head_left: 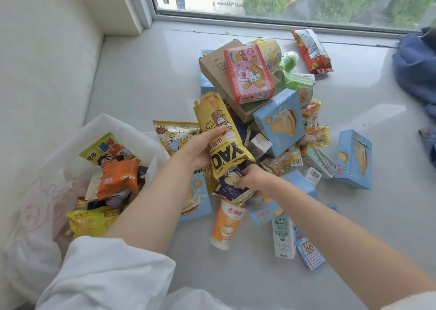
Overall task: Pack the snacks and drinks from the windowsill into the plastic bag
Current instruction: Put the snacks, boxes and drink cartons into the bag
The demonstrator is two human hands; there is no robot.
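Observation:
A heap of snacks and drinks lies on the pale windowsill [141,78]. My left hand [200,149] grips a long yellow YAO snack packet [221,135] and holds it lifted over the heap's near side. Just below it, my right hand [253,180] pinches a dark purple snack packet [227,184] that lies among the heap. To the left, the white plastic bag [42,191] lies open with several packets inside, among them an orange packet [119,176] and a yellow one [92,220].
In the heap are a pink rabbit box [249,73], light blue boxes [280,121] [354,158], an orange cup [226,222], a milk carton [283,236], green bottles [297,83] and a red packet [311,50]. Blue cloth [417,66] lies at the right. The window runs along the back, a wall along the left.

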